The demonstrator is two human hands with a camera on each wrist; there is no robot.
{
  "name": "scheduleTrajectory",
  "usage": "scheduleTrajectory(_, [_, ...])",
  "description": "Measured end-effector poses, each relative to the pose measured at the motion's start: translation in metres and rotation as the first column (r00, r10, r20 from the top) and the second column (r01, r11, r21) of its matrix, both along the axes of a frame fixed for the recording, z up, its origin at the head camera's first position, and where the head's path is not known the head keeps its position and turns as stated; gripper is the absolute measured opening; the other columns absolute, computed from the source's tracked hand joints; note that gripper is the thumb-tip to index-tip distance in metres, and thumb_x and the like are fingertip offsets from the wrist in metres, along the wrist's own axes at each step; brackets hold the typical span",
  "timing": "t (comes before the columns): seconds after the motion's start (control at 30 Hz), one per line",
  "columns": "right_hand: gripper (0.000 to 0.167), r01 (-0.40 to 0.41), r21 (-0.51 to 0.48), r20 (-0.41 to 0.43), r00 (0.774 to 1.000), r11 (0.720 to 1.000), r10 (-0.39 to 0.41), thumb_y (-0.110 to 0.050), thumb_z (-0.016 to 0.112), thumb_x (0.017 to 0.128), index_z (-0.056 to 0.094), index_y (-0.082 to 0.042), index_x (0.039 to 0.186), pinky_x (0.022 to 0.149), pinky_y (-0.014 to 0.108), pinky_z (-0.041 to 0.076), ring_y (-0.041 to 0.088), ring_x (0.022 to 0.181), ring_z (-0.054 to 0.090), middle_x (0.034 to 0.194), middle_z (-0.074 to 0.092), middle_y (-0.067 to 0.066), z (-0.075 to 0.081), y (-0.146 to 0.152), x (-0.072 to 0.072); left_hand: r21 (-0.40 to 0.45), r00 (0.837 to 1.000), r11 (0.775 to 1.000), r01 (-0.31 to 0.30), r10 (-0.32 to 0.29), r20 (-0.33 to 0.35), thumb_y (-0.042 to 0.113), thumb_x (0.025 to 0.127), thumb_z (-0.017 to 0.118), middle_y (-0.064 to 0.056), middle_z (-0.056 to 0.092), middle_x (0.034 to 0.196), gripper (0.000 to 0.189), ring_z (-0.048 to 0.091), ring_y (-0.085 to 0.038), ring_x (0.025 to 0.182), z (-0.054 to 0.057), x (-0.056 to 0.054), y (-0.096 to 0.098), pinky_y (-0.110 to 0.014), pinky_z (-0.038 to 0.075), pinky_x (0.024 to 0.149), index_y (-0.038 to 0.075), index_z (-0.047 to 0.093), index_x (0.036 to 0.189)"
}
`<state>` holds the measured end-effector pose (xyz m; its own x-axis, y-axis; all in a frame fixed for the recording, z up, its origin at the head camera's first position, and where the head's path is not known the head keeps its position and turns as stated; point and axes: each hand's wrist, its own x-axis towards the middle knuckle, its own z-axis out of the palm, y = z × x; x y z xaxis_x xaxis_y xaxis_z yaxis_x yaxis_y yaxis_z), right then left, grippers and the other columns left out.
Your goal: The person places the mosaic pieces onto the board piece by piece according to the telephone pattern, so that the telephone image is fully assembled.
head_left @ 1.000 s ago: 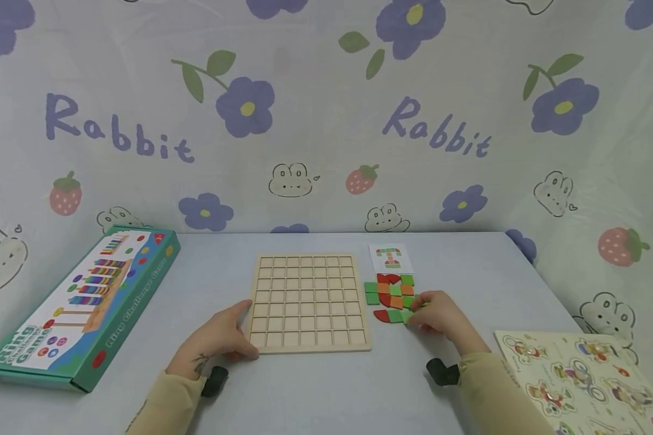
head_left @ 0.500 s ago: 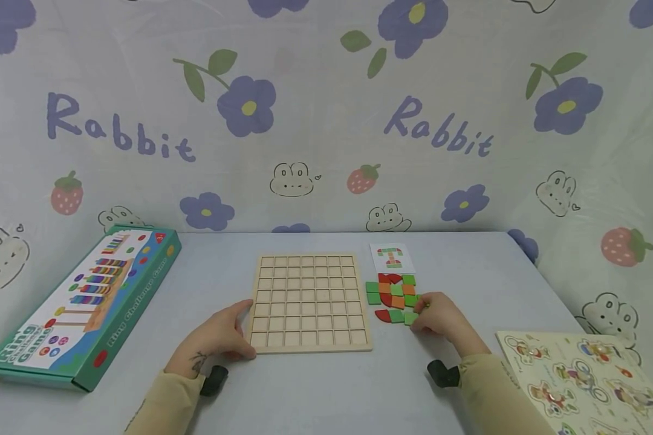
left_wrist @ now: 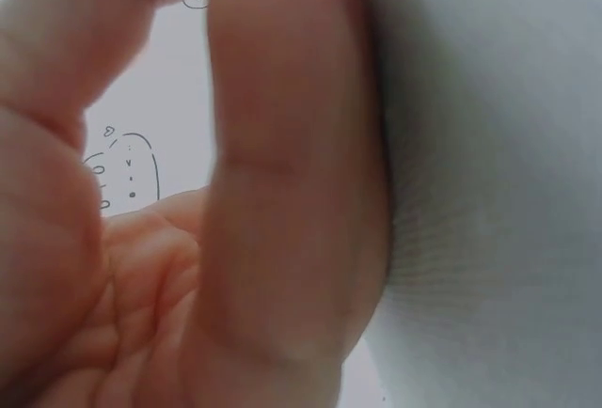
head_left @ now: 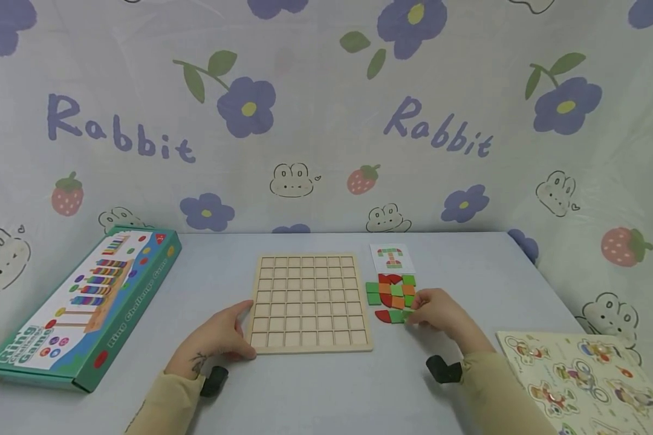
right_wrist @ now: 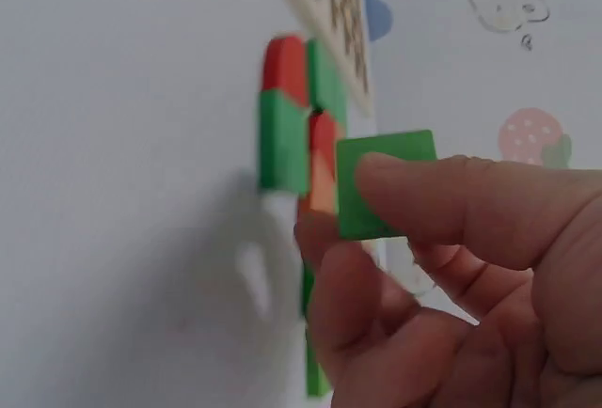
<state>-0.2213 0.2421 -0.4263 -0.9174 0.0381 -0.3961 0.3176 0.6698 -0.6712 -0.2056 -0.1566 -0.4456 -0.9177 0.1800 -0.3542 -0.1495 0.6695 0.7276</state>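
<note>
Taking the wooden grid board (head_left: 308,296) as the clock's centre in the head view, the right hand (head_left: 443,315) is at 3 o'clock, thumb and fingers closed narrowly on a green square tile (right_wrist: 365,218), which the right wrist view shows in a pinch. Between that hand and the board, also at 3 o'clock, lie the loose tiles (head_left: 396,290), red ones with rounded edges among green and orange squares. A white card (head_left: 393,258) with a coloured pattern lies at 2 o'clock, just beyond them. The left hand (head_left: 216,333), between 8 and 9 o'clock, has its thumb and index finger spread wide, their tips touching the board's left edge. On the same tabletop (head_left: 310,393), a green Ring Challenge Game box (head_left: 89,308) sits at 9 o'clock and a cream picture board (head_left: 582,380) between 3 and 4.
</note>
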Motion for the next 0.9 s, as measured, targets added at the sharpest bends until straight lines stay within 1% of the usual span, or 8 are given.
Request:
scheduleTrajectory(0.1, [0.018, 0.021, -0.078, -0.025, 0.999, 0.997, -0.023, -0.012, 0.067, 0.079, 0.055, -0.005, 0.091, 0.051, 0.024, 0.037, 0.017, 0.062, 0.051, 0.073, 0.058, 0.005, 0.006, -0.014, -0.006, -0.004, 1.000, 1.000, 0.005, -0.005, -0.006, 0.000, 0.056, 0.083, -0.008, 0.054, 0.066, 0.103, 0.050, -0.017, 0.050, -0.001, -0.001, -0.001, -0.028, 0.041, 0.047, 0.008, 0.031, 0.144])
scheduleTrajectory(0.23, [0.023, 0.036, -0.159, -0.047, 0.998, 0.987, -0.044, -0.014, 0.066, 0.081, 0.059, -0.005, 0.101, 0.053, 0.023, 0.041, 0.014, 0.061, 0.053, 0.076, 0.059, 0.004, 0.013, -0.041, -0.017, -0.004, 1.000, 1.000, 0.008, -0.008, -0.008, 0.001, 0.056, 0.083, -0.008, 0.054, 0.067, 0.103, 0.050, -0.017, 0.051, -0.001, -0.001, -0.002, -0.028, 0.041, 0.048, 0.009, 0.031, 0.144])
scheduleTrajectory(0.33, [0.024, 0.041, -0.224, -0.056, 0.997, 0.974, -0.055, -0.014, 0.066, 0.082, 0.061, -0.006, 0.104, 0.047, 0.022, 0.036, 0.011, 0.052, 0.048, 0.078, 0.063, 0.006, 0.015, -0.062, -0.028, 0.007, 1.000, 1.000, 0.004, -0.004, -0.006, 0.001, 0.056, 0.083, -0.008, 0.054, 0.067, 0.103, 0.050, -0.017, 0.051, 0.000, 0.000, -0.002, -0.028, 0.042, 0.048, 0.009, 0.031, 0.144])
scheduleTrajectory(0.43, [0.024, 0.060, -0.275, -0.071, 0.994, 0.959, -0.082, -0.014, 0.066, 0.082, 0.062, -0.006, 0.105, 0.044, 0.022, 0.033, 0.010, 0.049, 0.047, 0.079, 0.065, 0.007, 0.015, -0.080, -0.038, 0.014, 1.000, 1.000, 0.002, -0.002, 0.000, 0.000, 0.056, 0.083, -0.009, 0.054, 0.067, 0.103, 0.051, -0.018, 0.051, -0.001, 0.000, -0.002, -0.029, 0.043, 0.048, 0.009, 0.031, 0.144])
scheduleTrajectory(0.47, [0.024, 0.065, -0.279, -0.078, 0.993, 0.958, -0.090, -0.014, 0.065, 0.082, 0.063, -0.006, 0.105, 0.043, 0.022, 0.031, 0.010, 0.049, 0.047, 0.078, 0.066, 0.007, 0.014, -0.085, -0.041, 0.016, 1.000, 1.000, 0.001, -0.001, 0.003, 0.000, 0.056, 0.083, -0.009, 0.054, 0.068, 0.103, 0.051, -0.018, 0.051, -0.001, 0.000, -0.002, -0.029, 0.043, 0.049, 0.009, 0.030, 0.144])
scheduleTrajectory(0.57, [0.024, 0.075, -0.286, -0.089, 0.991, 0.955, -0.104, -0.012, 0.065, 0.082, 0.063, -0.004, 0.104, 0.047, 0.022, 0.036, 0.012, 0.054, 0.051, 0.074, 0.063, 0.006, 0.012, -0.097, -0.049, 0.010, 1.000, 1.000, 0.002, -0.002, 0.009, 0.001, 0.056, 0.083, -0.009, 0.054, 0.069, 0.103, 0.052, -0.018, 0.052, -0.001, 0.000, -0.001, -0.029, 0.043, 0.049, 0.009, 0.030, 0.144])
scheduleTrajectory(0.7, [0.019, 0.074, -0.259, -0.107, 0.989, 0.963, -0.105, -0.007, 0.065, 0.081, 0.061, -0.001, 0.098, 0.047, 0.022, 0.038, 0.011, 0.053, 0.050, 0.069, 0.059, 0.005, 0.007, -0.107, -0.058, 0.002, 1.000, 1.000, 0.000, 0.000, 0.011, 0.002, 0.056, 0.083, -0.009, 0.054, 0.068, 0.103, 0.051, -0.017, 0.052, 0.000, 0.001, -0.001, -0.028, 0.043, 0.049, 0.010, 0.030, 0.144])
scheduleTrajectory(0.9, [0.013, 0.072, -0.192, -0.138, 0.985, 0.979, -0.100, -0.004, 0.065, 0.080, 0.061, 0.000, 0.091, 0.047, 0.023, 0.039, 0.012, 0.054, 0.052, 0.065, 0.059, 0.005, 0.001, -0.115, -0.066, -0.002, 1.000, 1.000, -0.005, 0.005, 0.009, 0.001, 0.056, 0.083, -0.008, 0.053, 0.068, 0.102, 0.049, -0.017, 0.051, 0.002, 0.001, 0.000, -0.028, 0.042, 0.048, 0.011, 0.032, 0.144])
